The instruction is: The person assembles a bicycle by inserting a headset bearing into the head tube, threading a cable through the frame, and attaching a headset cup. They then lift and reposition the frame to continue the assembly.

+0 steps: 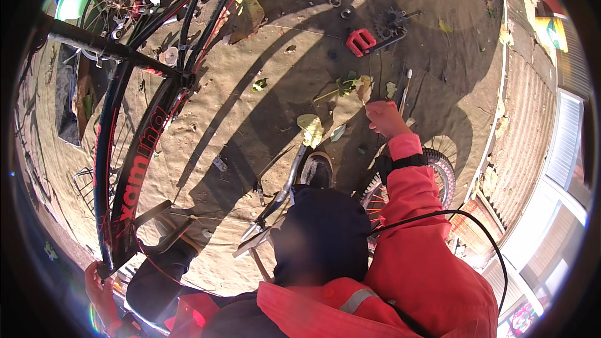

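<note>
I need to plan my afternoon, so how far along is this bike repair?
Stripped down so far: a red pedal and crank with sprocket lie on the ground. In hand: the left hand grips the black and red frame; the right hand reaches toward ground parts. Left: a loose wheel lies unmounted.

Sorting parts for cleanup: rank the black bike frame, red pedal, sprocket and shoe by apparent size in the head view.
1. Bike frame, by far the largest.
2. Shoe.
3. Red pedal and sprocket look alike; they lie farther away, so their order against the shoe is unsure.
</note>
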### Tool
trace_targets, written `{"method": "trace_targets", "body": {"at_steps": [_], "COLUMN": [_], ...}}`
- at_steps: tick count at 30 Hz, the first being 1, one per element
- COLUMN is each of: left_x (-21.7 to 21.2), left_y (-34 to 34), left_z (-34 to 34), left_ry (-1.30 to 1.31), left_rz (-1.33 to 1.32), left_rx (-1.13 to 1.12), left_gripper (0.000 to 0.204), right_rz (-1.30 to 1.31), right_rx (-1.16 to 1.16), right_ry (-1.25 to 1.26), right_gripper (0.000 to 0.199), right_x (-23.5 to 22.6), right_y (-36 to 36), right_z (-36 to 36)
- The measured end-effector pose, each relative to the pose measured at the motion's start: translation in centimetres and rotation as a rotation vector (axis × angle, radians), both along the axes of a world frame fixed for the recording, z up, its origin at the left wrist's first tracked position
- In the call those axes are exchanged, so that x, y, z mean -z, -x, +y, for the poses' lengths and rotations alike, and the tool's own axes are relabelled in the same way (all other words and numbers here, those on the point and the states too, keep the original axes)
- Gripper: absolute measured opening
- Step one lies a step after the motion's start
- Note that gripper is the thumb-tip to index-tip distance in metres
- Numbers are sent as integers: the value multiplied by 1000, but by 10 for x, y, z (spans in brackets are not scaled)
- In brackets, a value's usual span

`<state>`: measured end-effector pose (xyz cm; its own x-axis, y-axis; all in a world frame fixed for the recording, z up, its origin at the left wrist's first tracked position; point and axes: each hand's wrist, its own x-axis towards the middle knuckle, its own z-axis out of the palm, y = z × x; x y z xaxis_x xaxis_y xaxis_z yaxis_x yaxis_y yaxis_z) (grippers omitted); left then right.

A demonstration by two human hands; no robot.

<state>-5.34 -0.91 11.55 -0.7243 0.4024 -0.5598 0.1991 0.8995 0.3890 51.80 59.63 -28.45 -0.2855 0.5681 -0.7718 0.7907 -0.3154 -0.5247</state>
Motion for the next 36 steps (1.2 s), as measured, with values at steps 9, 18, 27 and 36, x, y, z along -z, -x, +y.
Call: {"method": "trace_targets", "body": {"at_steps": [9, 18, 27, 36], "left_x": [-1, -3, -7, -4], "left_y": [-7, 2, -7, -8], "left_z": [7, 0, 18, 17], "left_ry": [28, 11, 37, 41], "left_rz": [46, -67, -69, -24], "left_rx": [-65, -38, -90, -89], "left_gripper": [56, 68, 68, 69], "right_rz": [-279, -153, -360, -385], "right_rx": [-422, -215, -354, -370], "right_ry": [-313, -639, -568, -506], "right_gripper": [30, 45, 76, 82], "right_x": [-18, 10, 21, 24], "right_y": [-5, 83, 120, 123], "right_z": [-5, 32, 43, 58]}}
